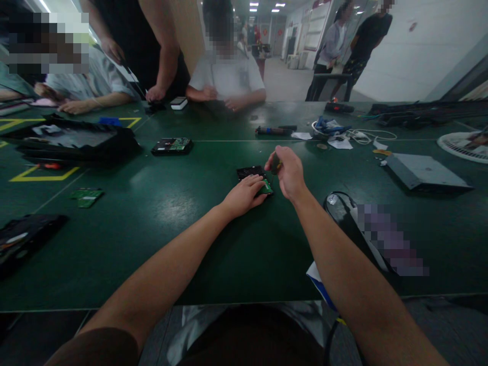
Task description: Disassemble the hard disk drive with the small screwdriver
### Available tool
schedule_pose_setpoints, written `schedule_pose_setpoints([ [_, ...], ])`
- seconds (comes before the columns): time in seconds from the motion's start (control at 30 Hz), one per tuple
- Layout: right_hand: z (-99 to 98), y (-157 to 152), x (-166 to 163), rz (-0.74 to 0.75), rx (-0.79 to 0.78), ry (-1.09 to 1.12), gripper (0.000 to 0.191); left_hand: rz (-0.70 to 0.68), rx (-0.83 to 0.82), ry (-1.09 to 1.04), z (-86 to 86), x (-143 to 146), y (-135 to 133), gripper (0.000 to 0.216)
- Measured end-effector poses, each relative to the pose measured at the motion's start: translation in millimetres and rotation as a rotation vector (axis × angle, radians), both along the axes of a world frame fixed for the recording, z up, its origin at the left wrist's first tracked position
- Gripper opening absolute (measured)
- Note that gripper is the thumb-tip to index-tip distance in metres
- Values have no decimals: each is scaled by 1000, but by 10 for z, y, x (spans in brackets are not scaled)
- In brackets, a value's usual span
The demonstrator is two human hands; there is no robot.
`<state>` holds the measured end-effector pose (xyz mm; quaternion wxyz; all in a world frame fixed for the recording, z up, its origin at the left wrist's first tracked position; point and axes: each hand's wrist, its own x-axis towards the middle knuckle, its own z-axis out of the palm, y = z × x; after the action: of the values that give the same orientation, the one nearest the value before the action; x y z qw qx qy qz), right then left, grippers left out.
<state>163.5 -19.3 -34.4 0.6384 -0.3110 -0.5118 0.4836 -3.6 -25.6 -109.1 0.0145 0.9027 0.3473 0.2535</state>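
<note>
A small black hard drive (249, 173) with a green circuit board (266, 188) lies on the green table (160, 213) in front of me. My left hand (244, 195) rests flat on its near side, fingers stretched over the board. My right hand (286, 172) is closed round a dark screwdriver handle (276, 163), held upright just above the drive's right edge. The tool's tip is hidden.
Another drive (172, 146) lies further left, loose green boards (86, 196) at left, dark opened cases (72, 140) at far left. A grey box (425, 172) sits right, cables and tools (335, 129) behind. People sit and stand across the table.
</note>
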Motion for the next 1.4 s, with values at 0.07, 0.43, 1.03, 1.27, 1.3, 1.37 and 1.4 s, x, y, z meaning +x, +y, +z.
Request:
schedule_pose_setpoints([
  [0.07, 9, -17, -6, 11, -12, 4, 45, 1, -6, -2, -3, 2, 3, 37],
  [0.43, 0, 21, 18, 33, 8, 9, 48, -2, 19, 10, -16, -8, 10, 40],
  [1.03, -38, 35, 16, 52, 18, 36, 44, 4, 10, 6, -16, -1, 8, 38],
  [1.27, 0, -7, 2, 86, 2, 20, 40, -4, -1, 4, -5, -6, 8, 38],
  [1.3, -2, 3, 6, 92, 4, 23, 42, -6, 1, 5, -4, -6, 9, 39],
  [1.37, -11, 26, 17, 101, 9, 42, 49, -8, 9, 5, -9, -8, 12, 39],
  [1.4, -16, 37, 22, 99, 12, 52, 52, -10, 12, 5, -13, -8, 14, 39],
])
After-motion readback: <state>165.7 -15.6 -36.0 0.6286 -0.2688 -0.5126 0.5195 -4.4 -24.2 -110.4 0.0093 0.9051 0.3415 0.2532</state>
